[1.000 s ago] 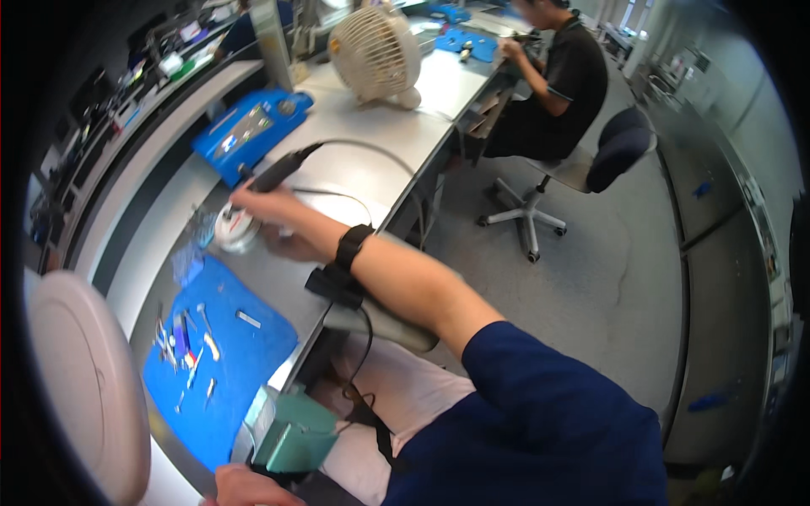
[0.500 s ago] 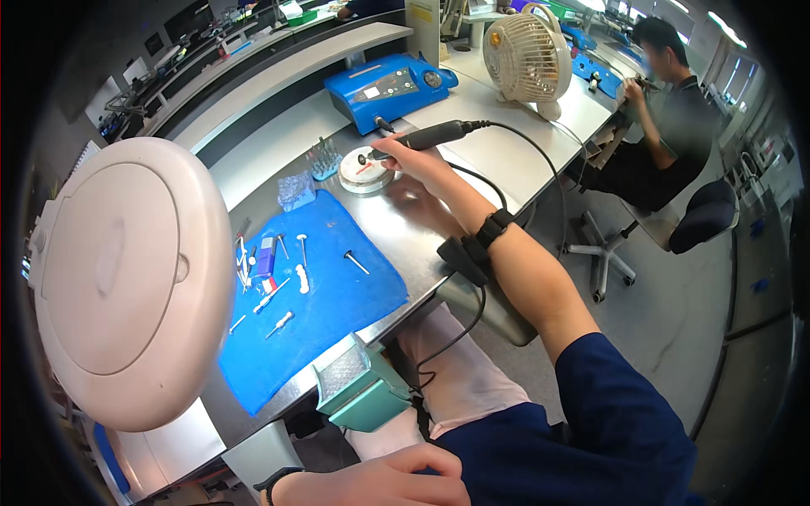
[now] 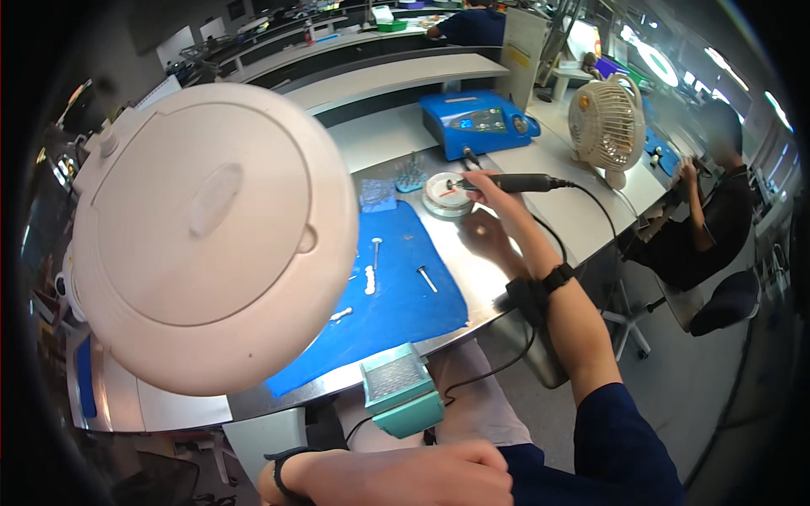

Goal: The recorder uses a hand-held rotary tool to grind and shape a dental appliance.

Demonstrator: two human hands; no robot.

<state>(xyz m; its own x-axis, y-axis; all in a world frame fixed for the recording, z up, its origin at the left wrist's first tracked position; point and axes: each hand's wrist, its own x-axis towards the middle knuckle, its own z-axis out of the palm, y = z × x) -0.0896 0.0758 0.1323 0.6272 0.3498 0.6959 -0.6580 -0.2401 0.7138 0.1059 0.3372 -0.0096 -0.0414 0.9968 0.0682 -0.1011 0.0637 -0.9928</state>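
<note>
My right hand (image 3: 489, 187) is closed around a black rotary handpiece (image 3: 527, 182), a small dark wheel at its tip. That tip is over a round white-topped tin (image 3: 447, 192) with a red mark on it; whether they touch is unclear. The handpiece's cord runs down to the right. Low in the picture, my left hand (image 3: 422, 474) lies over my lap with curled fingers, its fingertips and anything inside hidden. Beyond it, a teal box with a mesh top (image 3: 396, 381) juts from the bench edge. A blue mat (image 3: 413, 253) bears a dark-headed bur (image 3: 428, 279) and several small tools.
A big pale lamp head (image 3: 211, 211) blocks the left side and part of the mat. Behind the tin stand a bur holder (image 3: 411, 175) and a blue control box (image 3: 479, 125). A cream fan (image 3: 606, 126) is further right, near a seated person (image 3: 709, 202).
The view has shifted, so the bench appears further right and the lamp covers more of the mat's tools. My right hand still holds the handpiece at the tin; my left stays low.
</note>
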